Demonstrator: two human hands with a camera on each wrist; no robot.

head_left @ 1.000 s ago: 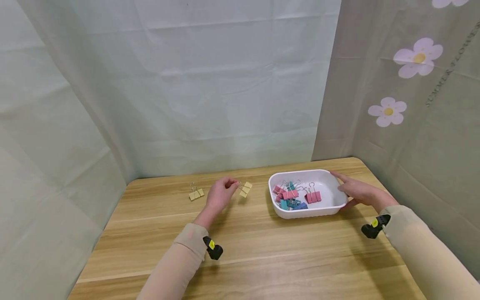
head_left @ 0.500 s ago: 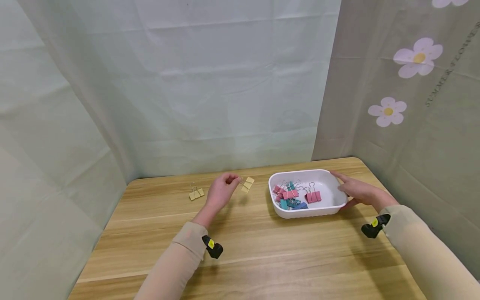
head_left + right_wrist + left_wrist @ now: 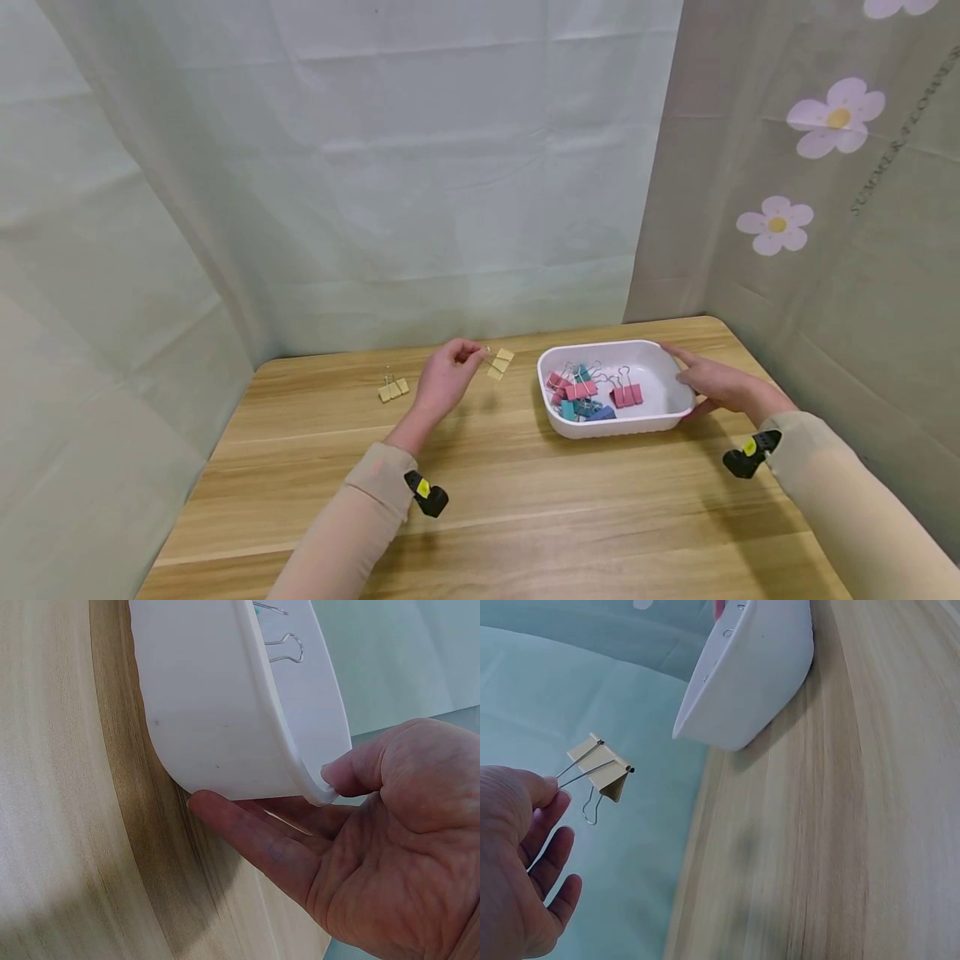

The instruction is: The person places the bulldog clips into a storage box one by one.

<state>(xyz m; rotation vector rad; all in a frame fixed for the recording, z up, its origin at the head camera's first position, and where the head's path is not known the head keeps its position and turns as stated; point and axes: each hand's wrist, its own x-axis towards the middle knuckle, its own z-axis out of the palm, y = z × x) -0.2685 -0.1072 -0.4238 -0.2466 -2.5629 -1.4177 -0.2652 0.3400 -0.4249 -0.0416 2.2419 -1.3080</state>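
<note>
My left hand [image 3: 444,379] pinches a yellow binder clip [image 3: 501,363] by one wire handle, thumb against forefinger. In the left wrist view the clip [image 3: 600,765] hangs above the table, its other handle dangling free. On the table left of that hand lies a second yellow binder clip [image 3: 393,389]. My right hand [image 3: 716,383] grips the right end of a white plastic tray [image 3: 660,425]. In the right wrist view its thumb hooks over the tray rim [image 3: 319,787] and the fingers lie along the outer wall and underneath. Pink binder clips [image 3: 627,395] and teal ones [image 3: 567,409] fill the tray's left part.
A blue binder clip [image 3: 602,413] also sits in the tray. The wooden table [image 3: 480,517] ends at a pale cloth backdrop [image 3: 450,208] behind. On the right hangs a cloth curtain [image 3: 847,300] printed with flowers.
My left hand has lifted slightly, carrying the yellow binder clip up and a little to the right. The right hand, tray and other clips have stayed put.
</note>
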